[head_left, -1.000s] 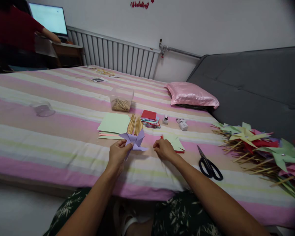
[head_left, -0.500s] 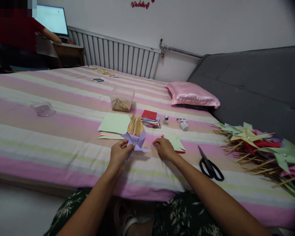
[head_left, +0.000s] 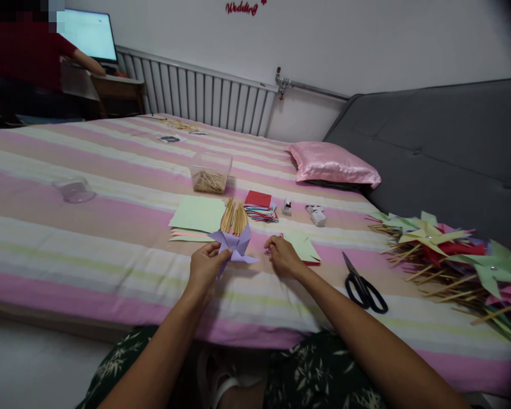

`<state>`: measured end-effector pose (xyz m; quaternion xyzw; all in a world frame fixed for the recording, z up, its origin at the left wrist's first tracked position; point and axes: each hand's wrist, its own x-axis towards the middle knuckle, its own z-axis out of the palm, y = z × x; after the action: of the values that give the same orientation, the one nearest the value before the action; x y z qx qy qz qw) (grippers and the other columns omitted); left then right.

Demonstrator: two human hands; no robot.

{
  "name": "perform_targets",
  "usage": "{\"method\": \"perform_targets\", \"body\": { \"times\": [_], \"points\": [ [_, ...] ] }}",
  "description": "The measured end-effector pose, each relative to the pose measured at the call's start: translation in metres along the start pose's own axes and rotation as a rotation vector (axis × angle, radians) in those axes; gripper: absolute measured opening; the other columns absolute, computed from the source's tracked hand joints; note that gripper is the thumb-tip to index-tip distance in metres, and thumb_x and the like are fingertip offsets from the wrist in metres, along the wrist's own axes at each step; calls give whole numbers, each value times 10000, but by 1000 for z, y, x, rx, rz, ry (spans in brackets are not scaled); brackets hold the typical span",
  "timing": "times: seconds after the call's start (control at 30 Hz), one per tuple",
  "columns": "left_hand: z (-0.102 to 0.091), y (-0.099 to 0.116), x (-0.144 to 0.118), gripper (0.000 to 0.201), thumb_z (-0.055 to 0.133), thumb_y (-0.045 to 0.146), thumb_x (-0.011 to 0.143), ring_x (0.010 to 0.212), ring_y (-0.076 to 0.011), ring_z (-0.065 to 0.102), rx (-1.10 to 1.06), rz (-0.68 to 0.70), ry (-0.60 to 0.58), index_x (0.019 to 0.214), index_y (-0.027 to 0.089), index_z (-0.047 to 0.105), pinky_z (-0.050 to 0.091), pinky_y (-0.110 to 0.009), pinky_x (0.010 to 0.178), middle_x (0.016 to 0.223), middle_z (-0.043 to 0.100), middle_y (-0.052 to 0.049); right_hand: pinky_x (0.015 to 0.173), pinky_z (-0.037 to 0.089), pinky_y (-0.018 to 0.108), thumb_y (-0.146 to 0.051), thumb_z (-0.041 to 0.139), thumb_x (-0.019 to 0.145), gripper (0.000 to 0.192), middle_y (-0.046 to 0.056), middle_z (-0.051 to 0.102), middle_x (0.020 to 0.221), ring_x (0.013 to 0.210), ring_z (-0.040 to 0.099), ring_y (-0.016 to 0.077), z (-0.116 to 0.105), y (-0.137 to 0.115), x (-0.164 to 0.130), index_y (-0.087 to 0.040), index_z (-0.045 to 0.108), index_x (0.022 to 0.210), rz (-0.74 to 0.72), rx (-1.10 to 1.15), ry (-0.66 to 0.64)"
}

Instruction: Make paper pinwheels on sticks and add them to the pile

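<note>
Your left hand (head_left: 205,264) has its fingers pinching the purple pinwheel (head_left: 237,247) above the near part of the bed (head_left: 145,278); four blades, no clear long axis, one tip pointing right toward your right hand (head_left: 285,258), another down toward you. Right fingers curled by a small shiny piece (head_left: 267,251), can't tell if gripped. Beyond: sticks (head_left: 234,218) pointing away, then a clear box (head_left: 219,163).
</note>
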<state>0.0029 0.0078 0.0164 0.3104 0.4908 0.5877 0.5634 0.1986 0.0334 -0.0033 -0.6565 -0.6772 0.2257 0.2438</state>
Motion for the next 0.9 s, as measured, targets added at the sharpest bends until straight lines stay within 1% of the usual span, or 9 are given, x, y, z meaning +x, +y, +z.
{"method": "perform_targets", "body": {
  "times": [0.13,0.33,0.43,0.53,0.6,0.73,0.9],
  "points": [
    [0,-2,1,278,754,176,457,548,-126,585,-1,-2,8,692,126,615,418,-204,527,621,657,-19,566,420,214,-99,332,816,262,34,640,729,588,592,118,3,-3,-1,-152,584,864,24,89,-38],
    [1,-1,1,307,754,178,439,516,-113,558,28,-3,44,701,130,602,394,-200,499,586,627,5,505,400,199,-74,337,786,274,24,635,722,528,555,98,6,-10,-5,-146,596,840,2,144,-115],
    [0,0,1,309,755,182,443,526,-115,561,29,-2,40,706,131,602,399,-201,508,602,635,0,552,411,217,-61,372,760,259,22,635,698,572,560,113,5,-13,-6,-148,612,807,-35,136,-121],
    [-1,1,1,294,747,190,460,545,-124,572,29,2,19,713,126,610,403,-204,514,625,646,-15,656,432,244,-37,409,725,246,32,656,775,706,588,133,4,-13,-6,-156,620,768,-79,129,-108],
    [-2,1,1,292,745,189,457,546,-125,570,32,9,24,707,124,609,401,-205,514,623,642,-16,688,439,253,-26,409,713,259,34,665,816,746,597,136,5,-11,-5,-158,620,784,-91,133,-98],
    [-2,3,2,319,749,189,435,533,-119,556,51,6,71,707,125,594,389,-205,505,616,630,-7,661,458,250,-13,400,707,292,39,675,857,685,612,118,8,-3,-2,-152,616,845,-85,140,-93],
    [-1,4,1,335,750,206,434,508,-111,534,65,-14,78,713,135,580,373,-204,482,604,616,1,652,458,241,-54,461,725,233,31,678,814,690,620,125,10,4,1,-158,628,851,-85,112,-85]
  ]
}}
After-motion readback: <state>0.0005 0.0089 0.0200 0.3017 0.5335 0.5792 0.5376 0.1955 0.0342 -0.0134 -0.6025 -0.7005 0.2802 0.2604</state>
